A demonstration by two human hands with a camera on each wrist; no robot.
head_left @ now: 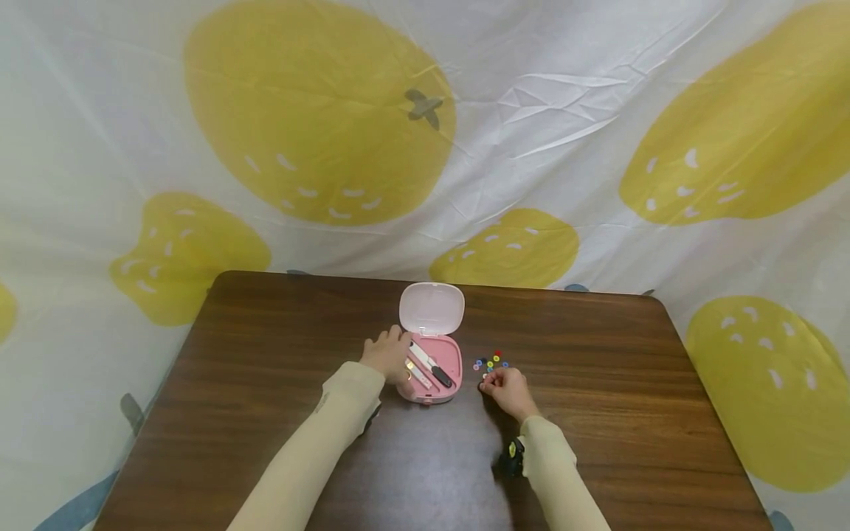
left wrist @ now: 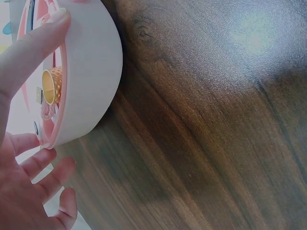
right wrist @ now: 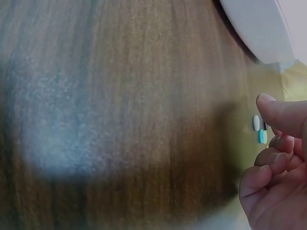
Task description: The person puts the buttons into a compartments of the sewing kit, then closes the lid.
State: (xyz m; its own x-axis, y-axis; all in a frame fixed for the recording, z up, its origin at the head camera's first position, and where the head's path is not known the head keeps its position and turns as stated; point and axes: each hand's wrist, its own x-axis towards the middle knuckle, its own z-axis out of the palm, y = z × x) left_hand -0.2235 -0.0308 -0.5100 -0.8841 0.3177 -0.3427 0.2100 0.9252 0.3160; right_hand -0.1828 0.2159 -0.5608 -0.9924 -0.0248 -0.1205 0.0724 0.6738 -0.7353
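Buttons (head_left: 491, 363): small coloured cluster on the table (head_left: 265, 354), just ahead of my right hand (head_left: 508, 389) and to the right of the pink case (head_left: 432, 369).

Step in hand, as I read it: picking one piece from the cluster, with the case held steady for it.

- Right grip: fingers curled, thumb and forefinger tips drawn together at the near edge of the cluster. Right wrist view shows a white disc (right wrist: 256, 123) and a teal one (right wrist: 261, 136) just past the thumb tip. I cannot tell whether a piece is already pinched; nothing shows between the tips.
- Left hand (head_left: 388, 355): rests against the left side of the case, thumb lying along its rim, other fingers relaxed and straight below it. Not clamped round it, more a brace.
- Case: lid (head_left: 432, 308) stands open on the far side. Inside are a white tool, a dark-handled one and a gold thimble (left wrist: 52, 86), near the left thumb.

Next move, my judgement: needs a fine fingertip pinch on a single disc without scattering its neighbours, then a short carry left toward the braced case. Pieces are flat and slippery on polished wood, so slide one clear first.
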